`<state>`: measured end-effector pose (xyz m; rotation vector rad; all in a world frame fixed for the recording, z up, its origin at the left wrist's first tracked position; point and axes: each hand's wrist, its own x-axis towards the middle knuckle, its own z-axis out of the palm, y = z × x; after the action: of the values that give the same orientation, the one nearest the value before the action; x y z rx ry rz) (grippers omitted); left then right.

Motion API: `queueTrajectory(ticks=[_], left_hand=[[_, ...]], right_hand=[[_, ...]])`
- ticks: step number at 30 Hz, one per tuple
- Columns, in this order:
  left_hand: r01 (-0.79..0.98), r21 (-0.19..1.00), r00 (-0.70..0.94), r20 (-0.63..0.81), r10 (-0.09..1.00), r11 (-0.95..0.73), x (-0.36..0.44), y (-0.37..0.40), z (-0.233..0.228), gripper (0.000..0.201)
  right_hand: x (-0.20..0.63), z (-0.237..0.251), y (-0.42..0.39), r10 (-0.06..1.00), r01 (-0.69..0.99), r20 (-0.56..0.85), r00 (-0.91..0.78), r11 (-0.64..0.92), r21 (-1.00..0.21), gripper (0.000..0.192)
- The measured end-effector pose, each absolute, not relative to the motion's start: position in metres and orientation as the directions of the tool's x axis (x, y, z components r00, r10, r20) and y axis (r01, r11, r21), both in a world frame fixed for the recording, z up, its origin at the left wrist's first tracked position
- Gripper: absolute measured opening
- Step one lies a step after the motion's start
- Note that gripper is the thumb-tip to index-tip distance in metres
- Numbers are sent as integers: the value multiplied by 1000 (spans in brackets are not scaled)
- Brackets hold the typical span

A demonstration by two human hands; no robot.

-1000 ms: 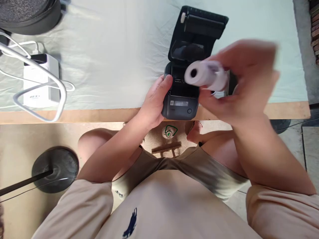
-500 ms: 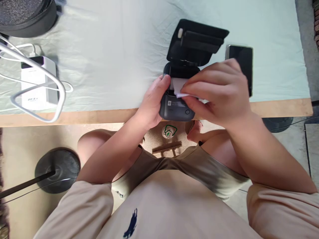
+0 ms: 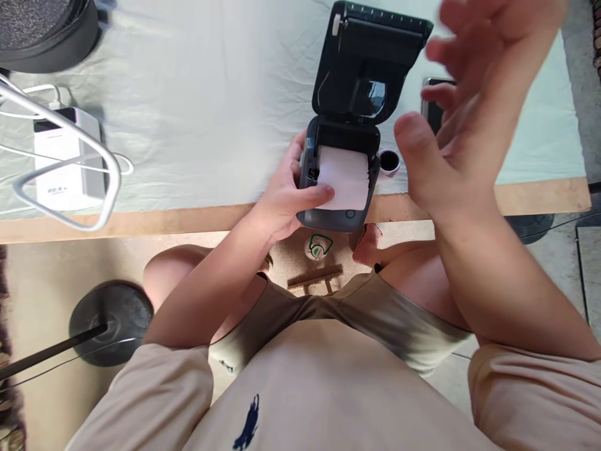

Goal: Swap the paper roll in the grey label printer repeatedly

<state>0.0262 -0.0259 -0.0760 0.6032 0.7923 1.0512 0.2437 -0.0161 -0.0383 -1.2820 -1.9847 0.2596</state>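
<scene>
Head view | paper roll seated in label printer at near table edge, lid up, not yet shut | left hand grips printer, thumb on paper | right hand open, empty, raised to the right

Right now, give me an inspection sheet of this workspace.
Surface: pale green cloth over a wooden table edge.
Job's things: dark grey label printer, lid open, white paper roll seated inside.
Clutter: empty roll core beside the printer; black phone; white power bank.
Grips: left hand holds the printer, thumb on the paper; right hand raised, open, holding nothing.
Cables: white cable at the power bank.
Surroundings: round black stand base on the floor.
</scene>
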Motion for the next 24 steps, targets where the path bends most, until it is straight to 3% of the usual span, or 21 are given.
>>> queueTrajectory(ticks=[3,6,8,11,21,24], left_hand=[[-520,770,286,-252,925,370,23,-25,-80,74],[-538,766,313,-206,927,352,21,-26,-84,70],[-558,752,323,-193,927,351,21,-28,-82,62],[-547,742,369,-202,907,387,23,-32,-76,51],[-445,818,302,-244,921,363,26,-35,-69,40],[-499,796,266,-235,935,342,32,-35,-65,27]], right_hand=[[245,-40,-11,738,578,651,-178,613,-538,56],[245,-43,-6,695,531,683,-225,675,-511,40],[244,-43,-5,690,532,634,-350,703,-472,33],[240,-40,-11,664,520,568,-485,742,-423,40],[234,-21,-34,808,645,287,-514,585,-491,49],[241,-25,-29,779,616,365,-510,627,-477,48]])
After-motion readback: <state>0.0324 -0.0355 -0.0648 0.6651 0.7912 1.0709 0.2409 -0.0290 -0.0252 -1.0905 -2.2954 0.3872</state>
